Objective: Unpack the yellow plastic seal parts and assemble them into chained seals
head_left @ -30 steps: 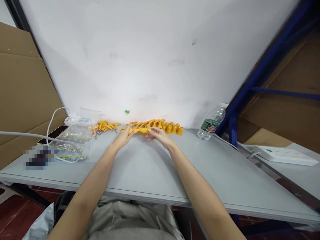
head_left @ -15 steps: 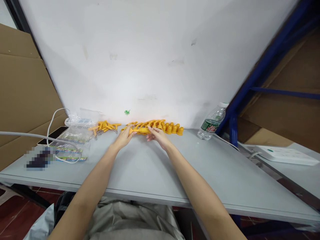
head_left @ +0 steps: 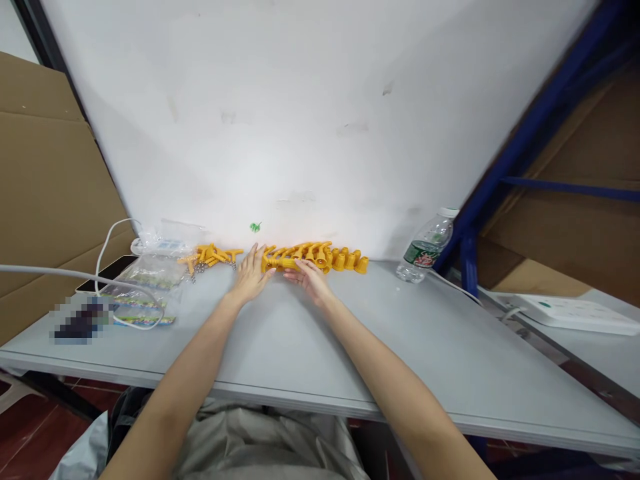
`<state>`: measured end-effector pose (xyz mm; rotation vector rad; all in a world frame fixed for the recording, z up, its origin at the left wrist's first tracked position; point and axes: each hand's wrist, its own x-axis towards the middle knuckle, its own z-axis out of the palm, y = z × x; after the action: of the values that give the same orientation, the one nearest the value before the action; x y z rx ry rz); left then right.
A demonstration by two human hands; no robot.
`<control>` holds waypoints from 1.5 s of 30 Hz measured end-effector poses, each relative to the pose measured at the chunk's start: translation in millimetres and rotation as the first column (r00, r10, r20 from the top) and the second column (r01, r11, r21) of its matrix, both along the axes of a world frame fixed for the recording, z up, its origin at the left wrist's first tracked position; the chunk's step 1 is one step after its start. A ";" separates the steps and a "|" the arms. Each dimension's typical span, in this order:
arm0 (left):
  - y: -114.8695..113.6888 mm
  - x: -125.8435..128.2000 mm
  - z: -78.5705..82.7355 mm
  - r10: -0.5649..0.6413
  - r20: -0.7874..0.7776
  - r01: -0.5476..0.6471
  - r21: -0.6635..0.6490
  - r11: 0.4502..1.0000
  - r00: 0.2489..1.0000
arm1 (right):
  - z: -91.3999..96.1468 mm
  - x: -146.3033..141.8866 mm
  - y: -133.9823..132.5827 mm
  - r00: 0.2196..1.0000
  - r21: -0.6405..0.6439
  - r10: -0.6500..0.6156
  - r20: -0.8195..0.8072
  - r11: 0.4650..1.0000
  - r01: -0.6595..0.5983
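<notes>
A yellow ribbed plastic piece point(head_left: 284, 263), shaped like a small column with a flared left end, lies level between my hands just above the table. My right hand point(head_left: 314, 283) pinches its right part between thumb and fingers. Against the flared end rests my left hand point(head_left: 250, 279), its fingers stretched out toward the wall and its thumb close under the piece. Behind it several yellow branched pieces point(head_left: 313, 248) lean in a row, partly hidden by the hands. Several yellow cup-shaped pieces point(head_left: 350, 260) stand to the right.
Left of my hands is a pile of yellow pieces with small metal chains point(head_left: 213, 255). Clear plastic bags point(head_left: 155, 267), a white cable point(head_left: 127, 283) and a phone point(head_left: 113, 272) lie farther left. A water bottle point(head_left: 427, 247) leans at right, near a power strip point(head_left: 575, 313). A white panel point(head_left: 320, 133) stands behind.
My left hand has loosened and its fingers have straightened, baring the flared left end of the yellow piece. My right hand keeps its pinch, slightly lower.
</notes>
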<state>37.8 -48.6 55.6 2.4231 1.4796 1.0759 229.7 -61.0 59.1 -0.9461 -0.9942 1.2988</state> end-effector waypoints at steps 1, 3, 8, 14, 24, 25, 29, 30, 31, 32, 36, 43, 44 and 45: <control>-0.6 0.8 0.0 0.005 -0.016 -0.005 0.006 1.000 1.000 | -2.5 0.6 2.4 0.997 0.072 -0.055 0.046 0.996 0.052; -2.0 2.0 0.4 0.004 -0.041 -0.003 0.018 1.000 0.999 | -5.8 3.5 8.0 0.960 0.262 -0.208 0.188 0.952 0.155; -3.2 3.4 -1.0 -0.023 -0.084 0.024 0.007 1.000 0.996 | -7.0 11.0 26.7 0.586 0.595 -0.560 0.586 0.788 0.158; 0.8 3.2 -7.1 -0.044 -0.083 0.043 -0.017 0.999 0.996 | -4.2 -4.2 43.5 0.039 0.558 -0.558 0.829 0.823 -0.105; 2.1 1.3 -7.0 -0.069 -0.084 0.062 -0.081 0.995 0.994 | -10.4 -21.7 50.7 -0.199 0.452 -0.472 0.859 0.881 -0.138; 1.9 1.0 -6.7 -0.073 -0.084 0.065 -0.092 0.994 0.994 | -11.3 -21.8 50.1 -0.188 0.448 -0.467 0.864 0.883 -0.136; 1.1 0.2 -6.1 -0.080 -0.098 0.068 -0.118 0.991 0.992 | -9.3 -11.1 46.2 -0.127 0.489 -0.504 0.855 0.862 -0.129; 0.9 0.1 -6.1 -0.080 -0.102 0.067 -0.122 0.990 0.992 | -8.2 -3.9 45.4 -0.103 0.527 -0.537 0.837 0.843 -0.113; 0.7 0.2 -6.1 -0.078 -0.106 0.065 -0.126 0.990 0.991 | -7.5 5.5 44.6 -0.077 0.574 -0.580 0.811 0.814 -0.084; 0.4 0.2 -6.2 -0.077 -0.111 0.062 -0.132 0.989 0.991 | -7.6 17.0 43.9 -0.050 0.624 -0.625 0.779 0.781 -0.036; -0.2 1.0 -7.1 -0.085 -0.137 0.063 -0.161 0.985 0.987 | -19.5 76.6 38.9 0.022 0.723 -0.758 0.652 0.630 0.284; 2.7 2.7 -14.4 -0.097 -0.170 0.068 -0.167 0.984 0.981 | -47.2 147.0 33.0 0.130 0.335 -0.603 0.787 0.594 0.731; 3.2 2.7 -15.5 -0.097 -0.174 0.067 -0.169 0.983 0.980 | -47.7 149.9 34.7 0.158 0.275 -0.556 0.816 0.614 0.740; 3.7 2.7 -16.4 -0.100 -0.179 0.068 -0.173 0.982 0.979 | -47.7 151.9 36.8 0.182 0.230 -0.516 0.837 0.634 0.739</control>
<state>40.5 -44.9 39.2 2.4984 1.4379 0.6941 381.5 -24.2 11.3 -2.0626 -0.9512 0.0802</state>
